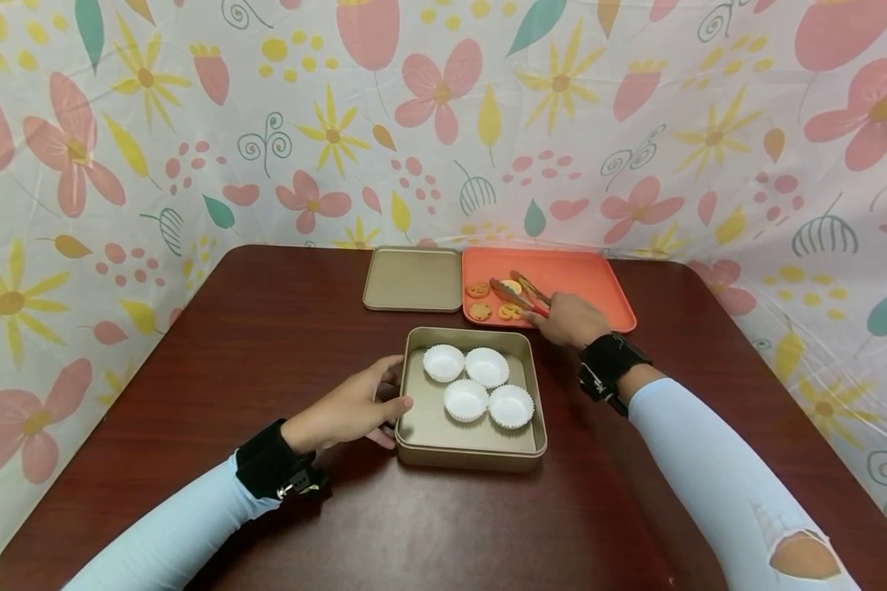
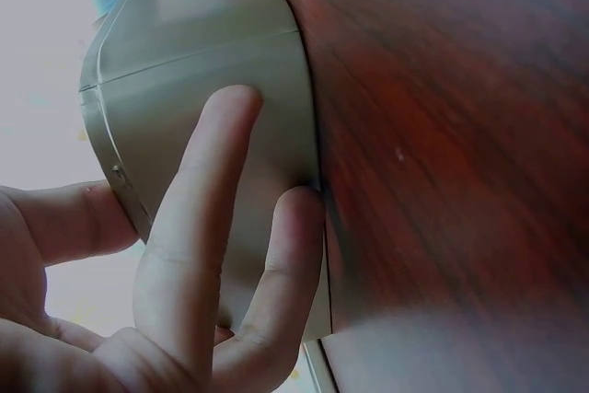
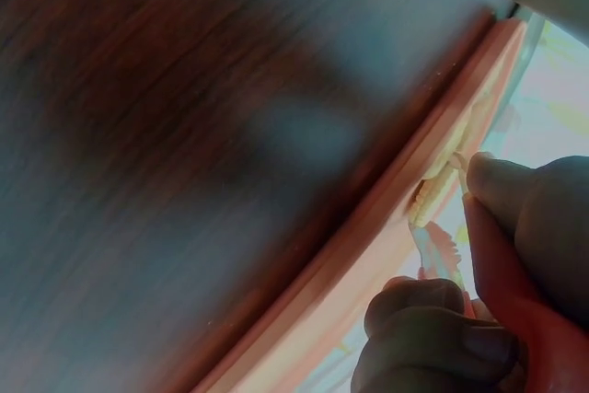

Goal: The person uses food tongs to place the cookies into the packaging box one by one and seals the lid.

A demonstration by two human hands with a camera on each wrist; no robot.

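Observation:
A gold square tin [image 1: 471, 457] stands on the table, with several white paper baking cups [image 1: 466, 400] inside. My left hand [image 1: 351, 406] holds the tin at its left wall; the thumb lies at the rim and the fingers [image 2: 198, 190] press the outside. Over the orange tray [image 1: 569, 279], my right hand [image 1: 572, 320] grips red-handled tongs [image 1: 538, 309]. The tongs' spread arms reach down on either side of a pale yellow round cookie [image 1: 512, 286]; whether they touch it I cannot tell. Beside it lie a brown cookie [image 1: 477, 290], a round tan cookie [image 1: 480, 311] and a yellow looped cookie [image 1: 510, 313].
A flat gold lid [image 1: 412, 279] lies left of the tray, against its edge. Dark brown wood forms the table [image 1: 266, 328]. Behind the table hangs a flower-printed cloth [image 1: 443, 123].

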